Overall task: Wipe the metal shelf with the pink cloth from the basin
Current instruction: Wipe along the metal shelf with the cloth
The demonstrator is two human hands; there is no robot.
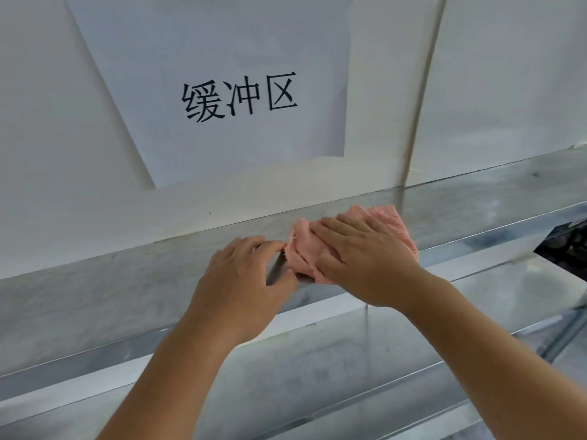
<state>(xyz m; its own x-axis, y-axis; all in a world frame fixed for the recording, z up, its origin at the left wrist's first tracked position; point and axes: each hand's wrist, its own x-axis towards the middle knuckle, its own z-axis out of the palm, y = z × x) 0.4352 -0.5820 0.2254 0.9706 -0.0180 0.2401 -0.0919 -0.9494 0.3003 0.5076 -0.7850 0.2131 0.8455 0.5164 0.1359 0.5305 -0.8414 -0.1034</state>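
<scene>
The pink cloth [305, 246] lies bunched on the top board of the metal shelf [111, 290], close to the wall. My right hand [359, 258] presses flat on the cloth, fingers spread and pointing left, covering its middle. My left hand [241, 281] rests on the shelf's front edge just left of the cloth, and its fingertips pinch the cloth's left corner. The basin is not in view.
A white wall rises right behind the shelf, with a paper sign [222, 90] bearing black characters taped to it. A lower metal shelf board [349, 360] runs below my arms. Dark objects [568, 239] show at the right edge.
</scene>
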